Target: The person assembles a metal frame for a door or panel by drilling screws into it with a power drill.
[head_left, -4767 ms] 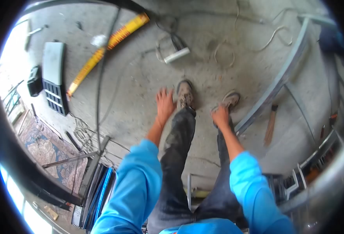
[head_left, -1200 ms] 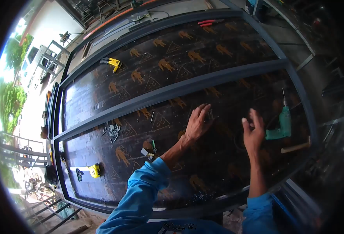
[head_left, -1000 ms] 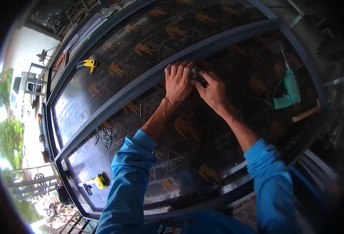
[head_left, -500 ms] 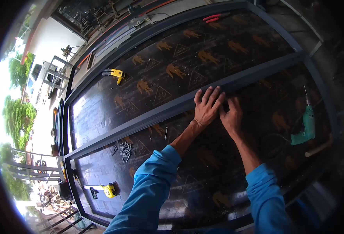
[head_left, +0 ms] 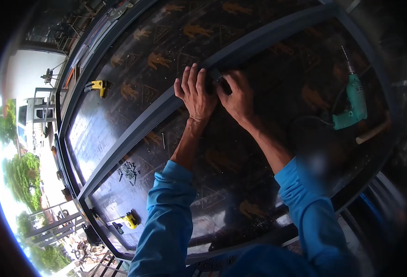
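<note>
1. I see my left hand (head_left: 195,92) lying flat, fingers spread, on the smooth grey metal crossbar (head_left: 157,111).
2. My right hand (head_left: 236,96) pinches a small dark piece (head_left: 216,79) against that crossbar.
3. A teal drill (head_left: 351,104) lies well right of the crossbar on dark printed plywood (head_left: 222,171).

Sleeves: the person is wearing long bright blue sleeves, bunching in folds above both wrists.
Hands: left hand (head_left: 195,92) and right hand (head_left: 236,97) are showing bare, gloveless.
</note>
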The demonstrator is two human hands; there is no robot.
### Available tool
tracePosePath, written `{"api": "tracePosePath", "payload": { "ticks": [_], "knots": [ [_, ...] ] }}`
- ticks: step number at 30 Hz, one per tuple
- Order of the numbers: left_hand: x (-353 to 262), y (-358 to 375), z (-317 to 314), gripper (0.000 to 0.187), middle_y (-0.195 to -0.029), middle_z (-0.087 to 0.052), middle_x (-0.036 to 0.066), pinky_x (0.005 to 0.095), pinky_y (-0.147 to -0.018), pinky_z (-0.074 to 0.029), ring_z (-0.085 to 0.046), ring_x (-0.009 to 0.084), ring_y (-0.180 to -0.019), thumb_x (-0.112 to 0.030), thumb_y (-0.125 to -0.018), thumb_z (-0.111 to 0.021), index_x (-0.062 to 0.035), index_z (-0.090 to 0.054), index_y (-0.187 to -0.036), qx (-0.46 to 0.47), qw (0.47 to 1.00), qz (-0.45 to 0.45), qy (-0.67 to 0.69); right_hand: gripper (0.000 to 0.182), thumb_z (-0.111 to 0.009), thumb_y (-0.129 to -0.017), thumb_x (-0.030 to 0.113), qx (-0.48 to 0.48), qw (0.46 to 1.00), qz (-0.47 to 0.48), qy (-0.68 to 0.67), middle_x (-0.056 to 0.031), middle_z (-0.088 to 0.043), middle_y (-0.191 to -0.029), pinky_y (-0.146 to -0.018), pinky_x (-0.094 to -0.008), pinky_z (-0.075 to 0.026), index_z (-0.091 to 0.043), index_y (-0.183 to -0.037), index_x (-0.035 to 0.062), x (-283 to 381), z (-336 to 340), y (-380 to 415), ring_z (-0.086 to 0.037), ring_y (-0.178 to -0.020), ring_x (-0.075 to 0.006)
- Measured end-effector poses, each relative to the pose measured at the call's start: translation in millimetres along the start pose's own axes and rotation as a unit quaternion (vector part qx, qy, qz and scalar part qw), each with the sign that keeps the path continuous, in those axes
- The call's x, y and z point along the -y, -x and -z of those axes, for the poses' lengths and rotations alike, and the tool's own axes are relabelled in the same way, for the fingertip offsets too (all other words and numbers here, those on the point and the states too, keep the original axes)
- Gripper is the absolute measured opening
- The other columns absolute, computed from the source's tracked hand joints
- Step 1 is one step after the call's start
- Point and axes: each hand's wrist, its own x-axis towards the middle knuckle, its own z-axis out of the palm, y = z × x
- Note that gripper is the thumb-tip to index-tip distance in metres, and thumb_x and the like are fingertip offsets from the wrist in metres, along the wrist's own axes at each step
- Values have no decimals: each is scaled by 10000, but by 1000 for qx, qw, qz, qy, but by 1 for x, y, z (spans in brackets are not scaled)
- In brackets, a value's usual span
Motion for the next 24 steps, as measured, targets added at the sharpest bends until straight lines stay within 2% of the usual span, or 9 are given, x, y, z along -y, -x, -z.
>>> {"api": "tracePosePath", "payload": {
  "ticks": [2,10,16,19,24],
  "knots": [
    [2,0,-1,573,-1336,-471,89,474,-1071,-146,-396,261,-1273,-205,-753,-695,-123,-423,-1250,-11,1000,1,-13,224,-682,-757,78,-2,1000,18,5,-92,-578,-935,-713,-357,-509,-589,-957,37,-1,-6,-3,-592,-866,-274],
    [3,-3,4,499,-1313,-495,86,448,-990,-254,-452,257,-1217,-148,-699,-703,-160,-545,-1172,-7,999,-25,-41,210,-680,-767,84,14,1000,2,13,-97,-581,-932,-705,-361,-518,-592,-949,29,-4,-9,-5,-601,-865,-269],
    [12,-7,16,548,-1308,-500,66,417,-958,-259,-463,242,-1199,-143,-676,-709,-171,-537,-1195,50,997,-49,-25,219,-685,-765,91,21,1000,11,8,-97,-580,-944,-709,-356,-516,-596,-954,25,-5,-9,-5,-601,-876,-271],
    [10,-6,6,546,-1299,-506,50,415,-969,-242,-467,228,-1187,-146,-672,-706,-184,-541,-1192,8,997,-44,-58,270,-707,-744,88,12,1000,-1,-18,-97,-589,-936,-747,-362,-482,-611,-989,25,-2,-9,-5,-588,-882,-275],
    [8,-5,1,527,-1278,-514,38,414,-977,-228,-470,219,-1175,-152,-677,-701,-195,-547,-1180,-5,997,-33,-64,223,-686,-758,85,26,1000,11,10,-100,-579,-950,-736,-361,-506,-599,-954,25,-5,-10,-6,-597,-886,-273]
  ]
}}
